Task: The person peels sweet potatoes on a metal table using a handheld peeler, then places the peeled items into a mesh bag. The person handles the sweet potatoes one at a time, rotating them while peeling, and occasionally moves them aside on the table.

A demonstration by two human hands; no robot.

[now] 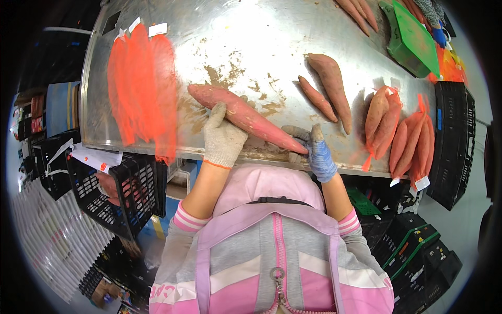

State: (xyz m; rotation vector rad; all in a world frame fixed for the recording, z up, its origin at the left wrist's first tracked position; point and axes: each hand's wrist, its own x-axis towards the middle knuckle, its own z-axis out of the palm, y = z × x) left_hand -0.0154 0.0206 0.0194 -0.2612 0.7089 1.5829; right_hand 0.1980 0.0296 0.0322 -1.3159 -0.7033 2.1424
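Note:
A long sweet potato [247, 117] slants over the near edge of the metal table [188, 145]. Around its thicker left part my left hand [224, 135], in a dirty cream knit glove, is closed, thumb on top. My right hand [313, 147], in a blue and grey glove, holds the thin right tip. To the right, a large sweet potato [331, 84] and a smaller one [317, 98] lie on the metal. Two red net bags of sweet potatoes [382, 121] [413, 143] rest at the right edge. Flat orange-red net bags [137, 86] lie on the left.
Loose soil marks the tabletop. A green plastic basket [415, 43] and more sweet potatoes [359, 13] are at the far right, near another person's blue-gloved hand [439, 36]. Black crates [451, 137] [117, 192] stand beside the table at right and below its left edge.

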